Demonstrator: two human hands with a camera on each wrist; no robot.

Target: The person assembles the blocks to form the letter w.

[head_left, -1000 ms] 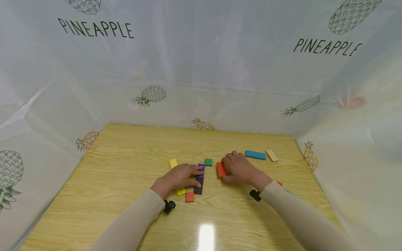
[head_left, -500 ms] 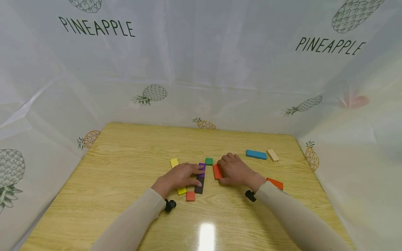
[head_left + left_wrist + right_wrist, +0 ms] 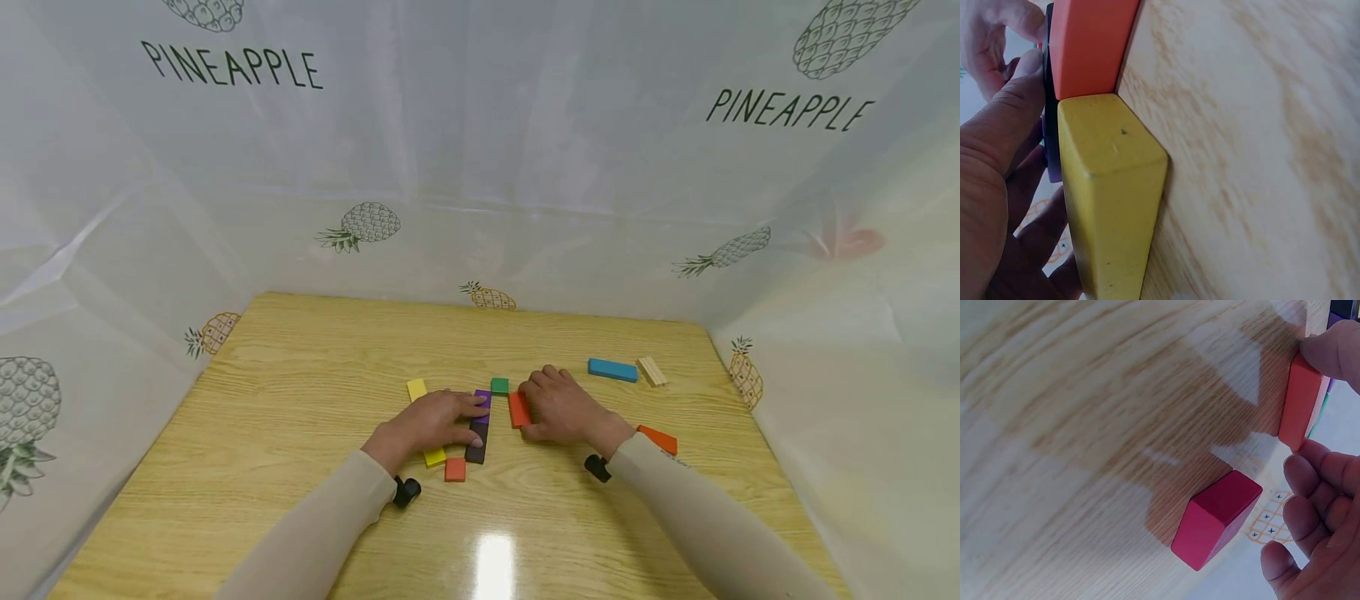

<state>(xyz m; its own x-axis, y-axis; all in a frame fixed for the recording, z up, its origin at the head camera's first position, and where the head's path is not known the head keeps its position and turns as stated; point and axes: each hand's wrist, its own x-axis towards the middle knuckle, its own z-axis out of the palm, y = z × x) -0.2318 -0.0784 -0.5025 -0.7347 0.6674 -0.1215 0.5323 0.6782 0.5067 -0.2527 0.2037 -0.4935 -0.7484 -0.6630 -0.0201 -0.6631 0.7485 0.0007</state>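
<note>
High behind the left hand [image 3: 425,423] and right hand [image 3: 564,408], the head view looks forward and down. Facing forward from low and close behind each grip, the left wrist view shares the yellow block [image 3: 1113,187] with it, the right the pinched red block [image 3: 1300,403].

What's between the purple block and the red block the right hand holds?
In the head view, bare tabletop separates the purple block from that red block; the green block sits at the gap's far end.
</note>
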